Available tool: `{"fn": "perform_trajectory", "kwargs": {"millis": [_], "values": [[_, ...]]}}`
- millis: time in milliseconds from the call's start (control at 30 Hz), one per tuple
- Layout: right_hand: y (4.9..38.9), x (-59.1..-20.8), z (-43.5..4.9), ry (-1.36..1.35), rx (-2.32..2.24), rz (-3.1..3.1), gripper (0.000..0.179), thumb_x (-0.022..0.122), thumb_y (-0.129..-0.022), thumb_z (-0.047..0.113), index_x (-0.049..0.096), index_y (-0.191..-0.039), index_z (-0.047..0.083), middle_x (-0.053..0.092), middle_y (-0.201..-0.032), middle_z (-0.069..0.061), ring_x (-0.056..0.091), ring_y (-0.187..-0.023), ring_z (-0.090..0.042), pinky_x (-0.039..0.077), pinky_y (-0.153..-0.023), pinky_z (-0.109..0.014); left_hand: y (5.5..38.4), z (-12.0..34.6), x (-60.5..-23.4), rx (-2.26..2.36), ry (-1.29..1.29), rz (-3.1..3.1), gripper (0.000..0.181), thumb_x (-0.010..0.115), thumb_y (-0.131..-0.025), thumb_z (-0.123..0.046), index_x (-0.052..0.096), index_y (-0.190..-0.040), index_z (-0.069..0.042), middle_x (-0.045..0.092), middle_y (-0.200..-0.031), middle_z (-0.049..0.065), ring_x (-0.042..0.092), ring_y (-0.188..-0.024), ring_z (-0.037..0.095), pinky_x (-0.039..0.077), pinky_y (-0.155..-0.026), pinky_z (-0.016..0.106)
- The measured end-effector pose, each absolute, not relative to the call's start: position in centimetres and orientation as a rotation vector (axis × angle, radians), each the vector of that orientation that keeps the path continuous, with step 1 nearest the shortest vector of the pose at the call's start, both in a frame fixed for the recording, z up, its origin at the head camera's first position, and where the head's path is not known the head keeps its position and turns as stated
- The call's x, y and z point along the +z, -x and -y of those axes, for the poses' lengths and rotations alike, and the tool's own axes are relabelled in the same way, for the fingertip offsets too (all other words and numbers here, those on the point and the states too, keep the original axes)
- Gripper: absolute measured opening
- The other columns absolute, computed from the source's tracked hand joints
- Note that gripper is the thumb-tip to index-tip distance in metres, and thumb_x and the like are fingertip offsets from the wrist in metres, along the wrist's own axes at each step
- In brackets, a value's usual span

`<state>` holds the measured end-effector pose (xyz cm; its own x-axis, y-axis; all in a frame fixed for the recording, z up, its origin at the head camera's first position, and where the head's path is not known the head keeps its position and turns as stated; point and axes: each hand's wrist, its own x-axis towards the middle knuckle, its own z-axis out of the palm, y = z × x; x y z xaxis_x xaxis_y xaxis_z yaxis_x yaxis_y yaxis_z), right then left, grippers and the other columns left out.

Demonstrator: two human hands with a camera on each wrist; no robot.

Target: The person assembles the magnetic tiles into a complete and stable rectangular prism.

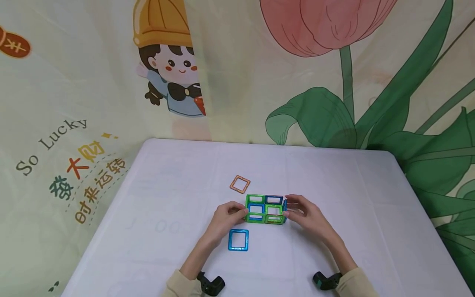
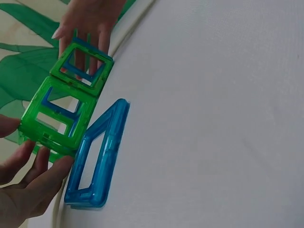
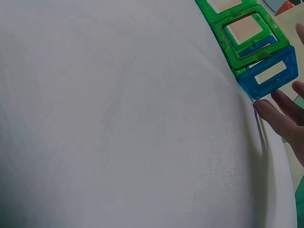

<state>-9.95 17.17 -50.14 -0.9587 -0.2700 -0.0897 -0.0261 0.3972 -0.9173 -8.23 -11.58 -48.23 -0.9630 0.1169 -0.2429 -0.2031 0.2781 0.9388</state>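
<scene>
A box-shaped block of green and blue magnetic tiles (image 1: 265, 209) stands on the white table, two squares wide with open window frames. My left hand (image 1: 227, 216) grips its left end, thumb and fingertips at the edges of the green end tile (image 2: 28, 111). On the opposite end, my right hand (image 1: 306, 213) touches a blue tile (image 3: 273, 73) with nearly straight fingers, its thumb at the tile's lower corner. A loose light-blue square tile (image 1: 238, 240) lies in front of the block, close to the left hand. Behind the block lies an orange square tile (image 1: 240, 184).
The white-covered table (image 1: 167, 177) has its far edge against a printed cloth backdrop (image 1: 237, 82) with a tulip and a cartoon figure. Black wrist cameras (image 1: 211, 284) are worn at both beige sleeves (image 1: 356, 282).
</scene>
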Motion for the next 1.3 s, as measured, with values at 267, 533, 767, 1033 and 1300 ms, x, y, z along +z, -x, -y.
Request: {"fn": "perform_trajectory", "kwargs": {"millis": [267,533,767,1033,1300], "values": [[10.3,-50.9,-17.8,0.366,-1.66,-2.265,0.077,0.088,-0.082,0.013,0.048,-0.148,0.011,0.048,-0.151,-0.018,0.05,-0.139,-0.04,0.049,-0.108,-0.034,10.0,11.9,-47.8,1.6,0.058,-2.474,0.026,0.068,-0.099,-0.025,0.07,-0.113,-0.004,0.071,-0.103,0.008,0.069,-0.09,0.019,0.059,-0.083,0.034],[10.3,-50.8,-17.8,0.342,-1.639,-2.28,0.074,0.084,-0.082,0.007,0.048,-0.146,0.009,0.049,-0.151,-0.018,0.05,-0.14,-0.042,0.051,-0.107,-0.033,12.7,12.1,-47.6,1.437,-0.051,-2.731,0.023,0.071,-0.096,-0.015,0.07,-0.115,-0.002,0.07,-0.111,0.012,0.066,-0.099,0.024,0.058,-0.081,0.036],[10.3,-51.0,-17.7,0.308,-1.633,-2.312,0.072,0.083,-0.081,0.003,0.05,-0.145,0.009,0.051,-0.149,-0.017,0.053,-0.138,-0.039,0.052,-0.105,-0.032,14.6,12.2,-48.1,1.189,-0.295,-2.909,0.036,0.073,-0.09,-0.002,0.066,-0.125,0.001,0.067,-0.124,0.016,0.063,-0.112,0.031,0.056,-0.092,0.043],[10.3,-51.2,-17.6,0.314,-1.63,-2.343,0.072,0.084,-0.082,0.004,0.05,-0.145,0.011,0.052,-0.148,-0.015,0.053,-0.138,-0.038,0.052,-0.104,-0.03,16.5,12.9,-48.5,0.609,-0.734,-2.987,0.062,0.065,-0.09,0.006,0.052,-0.149,-0.006,0.05,-0.155,0.013,0.042,-0.147,0.034,0.038,-0.12,0.048],[10.2,-51.4,-17.6,0.311,-1.627,-2.354,0.071,0.084,-0.082,0.007,0.051,-0.145,0.012,0.052,-0.148,-0.015,0.053,-0.138,-0.038,0.052,-0.105,-0.032,18.0,13.4,-49.0,0.383,-0.848,-2.869,0.071,0.059,-0.091,0.005,0.041,-0.158,-0.01,0.038,-0.164,0.01,0.031,-0.153,0.039,0.028,-0.125,0.051]]}}
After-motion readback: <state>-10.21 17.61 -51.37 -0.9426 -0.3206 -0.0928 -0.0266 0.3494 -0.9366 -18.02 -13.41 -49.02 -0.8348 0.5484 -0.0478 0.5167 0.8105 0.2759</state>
